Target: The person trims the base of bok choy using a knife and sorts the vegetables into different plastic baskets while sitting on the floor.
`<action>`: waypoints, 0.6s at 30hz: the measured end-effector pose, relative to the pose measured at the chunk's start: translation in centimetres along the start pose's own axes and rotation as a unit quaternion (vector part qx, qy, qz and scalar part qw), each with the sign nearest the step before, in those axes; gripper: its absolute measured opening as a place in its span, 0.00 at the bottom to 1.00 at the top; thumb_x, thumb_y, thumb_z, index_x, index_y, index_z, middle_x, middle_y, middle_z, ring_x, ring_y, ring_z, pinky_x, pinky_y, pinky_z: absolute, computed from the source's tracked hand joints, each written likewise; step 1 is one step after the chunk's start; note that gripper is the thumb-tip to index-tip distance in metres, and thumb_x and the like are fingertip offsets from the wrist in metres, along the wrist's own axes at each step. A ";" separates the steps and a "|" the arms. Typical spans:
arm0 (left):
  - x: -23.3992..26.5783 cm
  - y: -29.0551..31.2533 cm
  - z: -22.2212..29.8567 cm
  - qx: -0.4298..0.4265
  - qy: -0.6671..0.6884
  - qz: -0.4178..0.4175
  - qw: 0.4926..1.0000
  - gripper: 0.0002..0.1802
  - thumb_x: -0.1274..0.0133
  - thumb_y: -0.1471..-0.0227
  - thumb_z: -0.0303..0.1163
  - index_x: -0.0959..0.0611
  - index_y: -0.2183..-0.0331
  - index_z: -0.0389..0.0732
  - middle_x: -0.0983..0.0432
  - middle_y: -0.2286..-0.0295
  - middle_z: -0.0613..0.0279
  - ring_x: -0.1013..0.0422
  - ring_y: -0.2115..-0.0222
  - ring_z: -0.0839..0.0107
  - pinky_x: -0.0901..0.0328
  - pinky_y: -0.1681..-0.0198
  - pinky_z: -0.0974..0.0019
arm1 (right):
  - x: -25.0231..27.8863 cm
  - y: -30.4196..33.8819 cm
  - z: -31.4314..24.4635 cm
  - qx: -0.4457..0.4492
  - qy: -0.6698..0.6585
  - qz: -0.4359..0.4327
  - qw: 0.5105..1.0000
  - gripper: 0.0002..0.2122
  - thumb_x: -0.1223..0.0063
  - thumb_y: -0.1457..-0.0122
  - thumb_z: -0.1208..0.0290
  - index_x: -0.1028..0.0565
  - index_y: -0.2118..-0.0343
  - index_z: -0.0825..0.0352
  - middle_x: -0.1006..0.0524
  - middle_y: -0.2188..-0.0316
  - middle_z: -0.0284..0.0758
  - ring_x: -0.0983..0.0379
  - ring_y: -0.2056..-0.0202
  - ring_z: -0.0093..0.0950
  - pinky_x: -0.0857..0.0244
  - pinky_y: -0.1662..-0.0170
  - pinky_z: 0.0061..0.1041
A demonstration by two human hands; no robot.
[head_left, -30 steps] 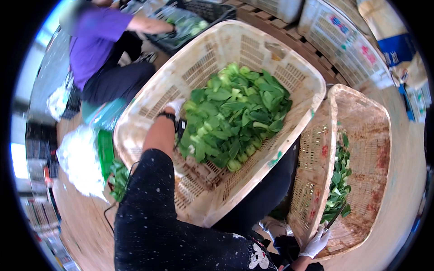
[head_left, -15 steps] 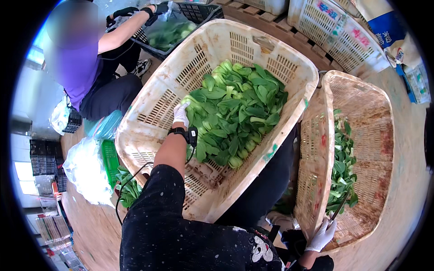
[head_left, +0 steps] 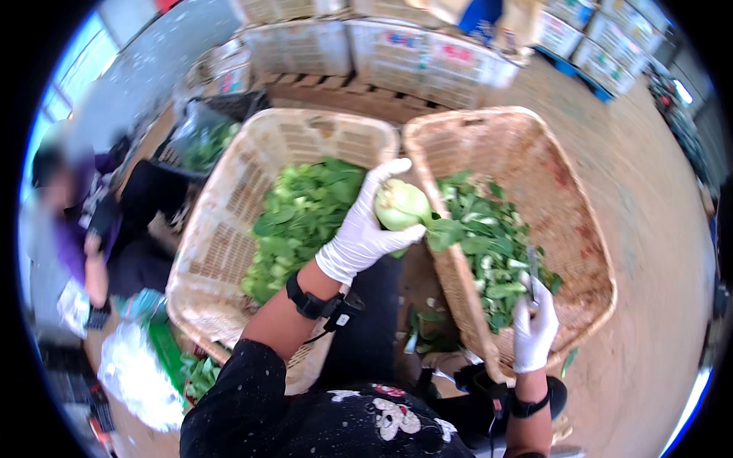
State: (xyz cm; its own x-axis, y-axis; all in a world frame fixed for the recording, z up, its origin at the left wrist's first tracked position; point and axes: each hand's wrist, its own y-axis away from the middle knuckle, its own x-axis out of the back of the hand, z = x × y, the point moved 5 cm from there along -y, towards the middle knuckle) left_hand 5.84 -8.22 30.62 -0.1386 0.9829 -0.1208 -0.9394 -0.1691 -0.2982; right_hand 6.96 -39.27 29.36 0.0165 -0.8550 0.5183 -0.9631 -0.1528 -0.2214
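Note:
My left hand [head_left: 356,243], in a white glove, is closed round a bok choy [head_left: 402,204] above the gap between two crates, its pale root end turned up and its leaves pointing right. My gloved right hand [head_left: 535,330] grips a knife [head_left: 533,263], its blade pointing away from me over the right crate [head_left: 576,237]. Beneath the blade lies a pile of loose green leaves [head_left: 489,256] in that crate. The left crate [head_left: 210,252] holds a heap of whole bok choy [head_left: 301,221].
A person [head_left: 84,206] in purple sits at the left beside a black crate [head_left: 252,103] of greens. Stacked white crates [head_left: 298,52] stand on a pallet [head_left: 336,95] at the back. A clear plastic bag [head_left: 141,374] and a green basket [head_left: 166,355] lie at lower left.
My left hand has come up from the heap and moved right with a bok choy in it. My right hand has moved forward with the knife over the right crate. The view has swung right.

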 end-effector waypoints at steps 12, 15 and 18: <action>-19.1 -0.4 -1.7 -0.108 -0.350 -0.072 0.928 0.32 0.33 0.69 0.34 0.27 0.59 0.36 0.26 0.66 0.53 0.30 0.63 0.52 0.36 0.57 0.56 | 4.3 -1.7 -1.3 0.228 0.257 0.033 0.939 0.15 0.42 0.57 0.73 0.28 0.63 0.60 0.33 0.80 0.31 0.31 0.77 0.30 0.37 0.75 0.29; -20.4 -0.1 -1.9 -0.091 -0.319 -0.085 0.939 0.31 0.33 0.68 0.32 0.27 0.60 0.36 0.27 0.66 0.53 0.30 0.63 0.52 0.36 0.58 0.56 | 5.1 -1.9 0.0 0.222 0.259 0.046 0.939 0.11 0.43 0.57 0.73 0.27 0.67 0.59 0.32 0.81 0.33 0.30 0.77 0.31 0.36 0.75 0.30; -21.3 0.3 -2.0 -0.100 -0.361 -0.093 0.922 0.28 0.34 0.66 0.27 0.28 0.59 0.37 0.27 0.65 0.56 0.29 0.64 0.61 0.34 0.58 0.61 | 5.5 -3.2 3.9 0.148 0.319 0.061 0.934 0.07 0.46 0.53 0.72 0.26 0.69 0.58 0.28 0.80 0.37 0.27 0.77 0.33 0.34 0.73 0.32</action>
State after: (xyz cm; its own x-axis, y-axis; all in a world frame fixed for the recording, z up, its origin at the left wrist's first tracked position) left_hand 9.14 -29.36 31.26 -0.2216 0.7754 0.5914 -0.9017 0.0680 -0.4270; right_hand 11.18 -45.41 29.65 -0.3421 -0.4201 0.8405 -0.8300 -0.2843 -0.4799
